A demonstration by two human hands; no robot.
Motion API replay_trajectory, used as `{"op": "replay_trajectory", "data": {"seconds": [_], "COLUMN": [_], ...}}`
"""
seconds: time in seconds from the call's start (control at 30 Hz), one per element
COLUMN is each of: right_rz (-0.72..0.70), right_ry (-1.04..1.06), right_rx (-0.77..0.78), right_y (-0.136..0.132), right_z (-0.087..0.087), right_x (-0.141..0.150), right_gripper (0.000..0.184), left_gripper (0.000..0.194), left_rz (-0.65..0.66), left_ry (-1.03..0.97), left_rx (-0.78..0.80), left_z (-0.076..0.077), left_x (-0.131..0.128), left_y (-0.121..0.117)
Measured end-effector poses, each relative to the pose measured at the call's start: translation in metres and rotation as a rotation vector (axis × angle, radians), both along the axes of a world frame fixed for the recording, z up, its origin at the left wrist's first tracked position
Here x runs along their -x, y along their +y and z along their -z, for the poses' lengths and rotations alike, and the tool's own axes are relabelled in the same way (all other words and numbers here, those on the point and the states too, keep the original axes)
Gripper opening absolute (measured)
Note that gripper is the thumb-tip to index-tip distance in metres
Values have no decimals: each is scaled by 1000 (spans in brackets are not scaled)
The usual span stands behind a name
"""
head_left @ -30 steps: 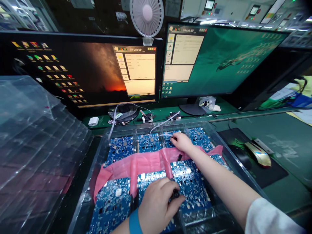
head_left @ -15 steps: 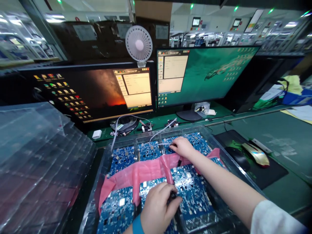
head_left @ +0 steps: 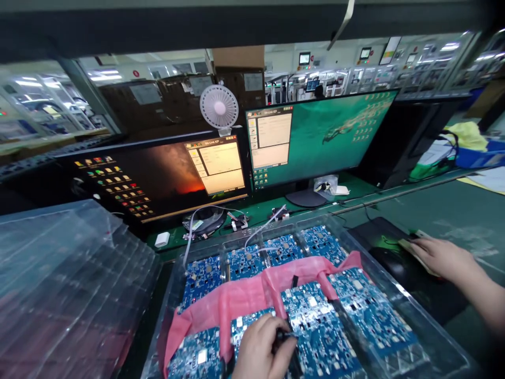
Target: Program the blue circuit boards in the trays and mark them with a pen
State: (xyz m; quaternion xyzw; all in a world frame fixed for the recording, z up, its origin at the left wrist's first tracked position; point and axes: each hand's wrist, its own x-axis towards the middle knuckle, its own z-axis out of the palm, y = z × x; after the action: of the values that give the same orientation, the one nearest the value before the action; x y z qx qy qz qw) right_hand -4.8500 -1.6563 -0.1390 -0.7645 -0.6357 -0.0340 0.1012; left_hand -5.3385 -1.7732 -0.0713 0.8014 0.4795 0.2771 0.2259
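Note:
My left hand [head_left: 262,347] is low over the circuit boards, its thumb and fingers pinching a small dark object [head_left: 282,336] that is mostly hidden. Under and around it, blue circuit boards [head_left: 321,329] lie in a clear plastic tray [head_left: 428,329]. A strip of pink sheet [head_left: 246,290] runs across the tray between the two rows of boards. Off to the right, my right hand [head_left: 445,258] rests over a gold computer mouse [head_left: 420,255], covering most of it. A black mouse [head_left: 389,263] sits just left of that one.
Two monitors [head_left: 173,176] [head_left: 335,139] stand behind the tray, with a small white fan [head_left: 219,107] above them. Stacked clear trays [head_left: 79,284] rise at the left. White cables [head_left: 258,230] reach from small connectors onto the boards. A dark mouse pad [head_left: 442,305] lies at right.
My right hand has left the cable end at the back row of boards and moved right onto the gold mouse. My left hand keeps its pinch. The camera view has tilted up.

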Motion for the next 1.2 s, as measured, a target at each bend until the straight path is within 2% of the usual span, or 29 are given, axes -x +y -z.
{"op": "replay_trajectory", "data": {"seconds": [0.1, 0.17, 0.23, 0.4, 0.57, 0.73, 0.8, 0.87, 0.93, 1.03, 1.1, 1.17, 1.2], "right_rz": [-46, -78, -94, -79, -22, -31, -52, -107, -296, -618, -780, -879, -922], "right_ry": [57, 78, 60, -15, -9, 54, 54, 60, 139, 354, 568, 730, 781], "right_rx": [58, 83, 69, -25, -10, -1, -59, -106, -111, 51, 228, 324, 325], "right_y": [-1, 2, 4, 6, 5, 9, 10, 6, -8, -43, -67, -85, -91], "right_z": [28, 40, 49, 60, 54, 24, 5, -18, -44, -75, -86, -88, -88], "right_x": [-20, -28, -33, -36, -28, -8, 15, 54, 107, 194, 242, 273, 283], "right_gripper": [39, 45, 47, 40, 42, 38, 35, 36, 36, 46, 51, 42, 34], "left_gripper": [4, 4, 4, 5, 4, 13, 24, 34, 38, 35, 29, 23, 24], "left_rz": [-29, -36, -37, -55, -71, -211, -294, -365, -383, -237, -94, 34, 98], "left_ry": [-41, -63, -74, -76, -102, -220, -345, -518, -719, -894, -815, -584, -441], "left_rx": [-17, -19, -21, -37, -10, 76, 151, 271, 414, 565, 601, 536, 466], "left_z": [0, 0, 0, 1, 2, 1, 1, 1, 2, 3, 2, 1, 0], "left_x": [0, -1, -1, 0, 0, -1, -1, -2, -1, 0, 1, 2, 2], "left_y": [1, 1, 1, 1, 1, 0, 0, 1, 3, 3, 1, -1, -1]}}
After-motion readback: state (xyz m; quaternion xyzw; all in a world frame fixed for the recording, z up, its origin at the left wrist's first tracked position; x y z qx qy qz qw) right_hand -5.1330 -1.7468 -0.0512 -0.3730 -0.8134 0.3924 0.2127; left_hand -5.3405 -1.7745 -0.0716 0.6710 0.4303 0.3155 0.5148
